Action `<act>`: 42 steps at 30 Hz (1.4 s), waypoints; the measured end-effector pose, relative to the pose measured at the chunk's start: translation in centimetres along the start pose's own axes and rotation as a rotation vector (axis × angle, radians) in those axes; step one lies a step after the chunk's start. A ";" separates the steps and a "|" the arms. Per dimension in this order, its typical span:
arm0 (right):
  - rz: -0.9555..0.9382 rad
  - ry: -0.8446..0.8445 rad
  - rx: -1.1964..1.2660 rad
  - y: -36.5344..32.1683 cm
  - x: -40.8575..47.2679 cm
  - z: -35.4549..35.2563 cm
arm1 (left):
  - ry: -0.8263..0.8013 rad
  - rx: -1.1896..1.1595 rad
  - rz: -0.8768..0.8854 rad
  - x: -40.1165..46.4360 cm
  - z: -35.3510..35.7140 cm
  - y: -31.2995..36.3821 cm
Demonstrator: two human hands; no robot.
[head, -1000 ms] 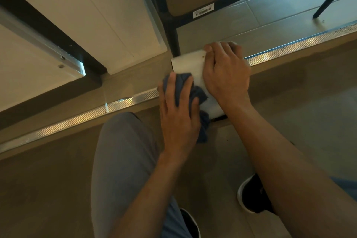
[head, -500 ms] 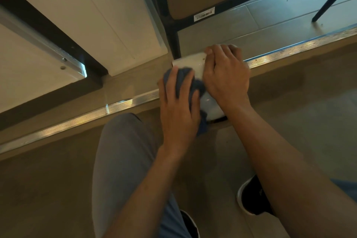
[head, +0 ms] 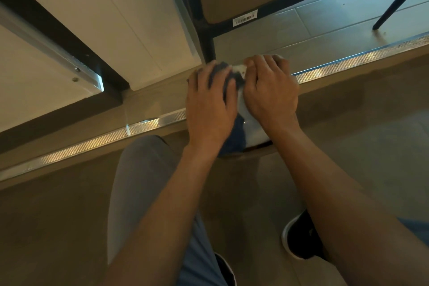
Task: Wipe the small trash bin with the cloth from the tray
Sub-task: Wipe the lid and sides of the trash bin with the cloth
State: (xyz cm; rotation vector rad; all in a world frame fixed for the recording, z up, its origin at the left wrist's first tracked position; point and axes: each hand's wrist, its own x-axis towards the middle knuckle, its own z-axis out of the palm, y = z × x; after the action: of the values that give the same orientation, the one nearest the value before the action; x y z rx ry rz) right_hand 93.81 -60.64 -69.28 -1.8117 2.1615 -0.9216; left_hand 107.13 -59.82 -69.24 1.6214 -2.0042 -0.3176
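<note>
Since a second ago the left hand (head: 209,104) has slid the cloth (head: 233,136) up the bin (head: 251,126), from its near lower side towards the far rim at 12 o'clock, so that far more of the white wall is now covered and only a narrow strip shows between the two hands. The left hand lies flat on the cloth with its fingers nearly straight and spread, pressing the fabric against the bin rather than bunching it. The right hand (head: 270,90) has hardly moved: it is draped over the top of the bin at about 1 o'clock from the left hand, its fingers curled over the far edge and gripping it. The bin is small, smooth and white with a slight sheen, rounded in its wall, and it stands on the floor (head: 348,146) near the middle of the view, touching the ribbed metal strip (head: 116,137) that runs from 8 o'clock to 2 o'clock. The cloth is dark blue, soft and nubbly, with a loose fold hanging below the left palm. The floor is matt brown; beyond the strip lie grey glossy tiles (head: 325,28). A dark metal frame (head: 207,37) rises at 12 o'clock, carrying a white barcode label (head: 245,17). Pale flat panels (head: 104,18) fill the 10 o'clock area.
</note>
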 end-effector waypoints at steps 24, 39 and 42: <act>-0.003 0.000 -0.012 -0.1 -0.1 0.0 | -0.030 -0.477 -0.369 1.0 -0.5 -1.4; 0.017 0.005 -0.022 -0.3 0.0 0.1 | 0.084 -0.488 -0.322 -2.8 0.8 -0.8; 0.024 0.002 -0.015 -0.4 -0.1 0.1 | -0.038 -0.348 -0.360 3.3 -0.3 -1.8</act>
State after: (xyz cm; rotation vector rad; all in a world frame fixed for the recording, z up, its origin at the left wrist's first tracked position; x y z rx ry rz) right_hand 94.19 -60.65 -69.17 -1.7884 2.1918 -0.9052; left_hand 108.31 -63.40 -69.06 1.7431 -1.5639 -0.7883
